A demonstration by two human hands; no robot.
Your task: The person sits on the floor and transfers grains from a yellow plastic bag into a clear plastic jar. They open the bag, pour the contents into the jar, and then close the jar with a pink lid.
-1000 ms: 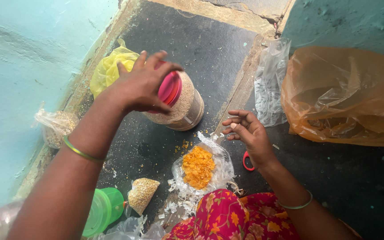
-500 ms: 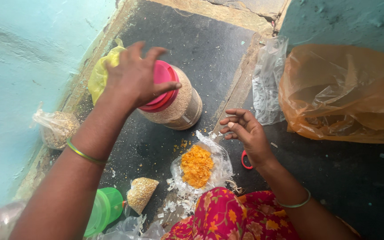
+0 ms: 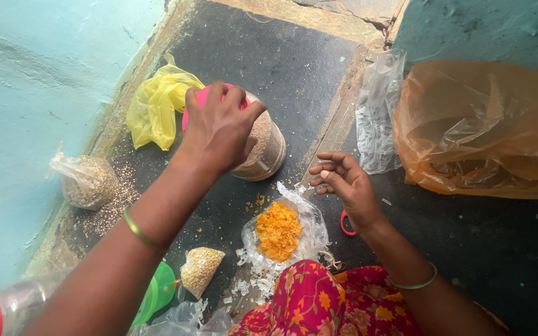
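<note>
Down on the dark floor, the left hand (image 3: 219,127) was clamped over the pink lid (image 3: 202,102) of a clear plastic jar (image 3: 263,146) filled with pale grain, fingers curled around the lid's rim; the jar stood upright near the yellow plastic bag (image 3: 157,106), which lay crumpled against the turquoise wall (image 3: 38,93). The right hand (image 3: 347,186) hovered apart from the jar, just above the floor, its fingers loosely bent and spread, holding nothing that I could make out. Just below it sat a heap of orange flakes (image 3: 277,231) on a clear plastic sheet (image 3: 309,218), with a red ring (image 3: 346,225) partly hidden beside the wrist. A small tied bag of grain (image 3: 85,180) rested by the wall, another little packet of seeds (image 3: 199,267) lay near a green lid (image 3: 155,297), and a large orange plastic bag (image 3: 481,130) slumped off to the right, a clear bag (image 3: 378,118) touching it
</note>
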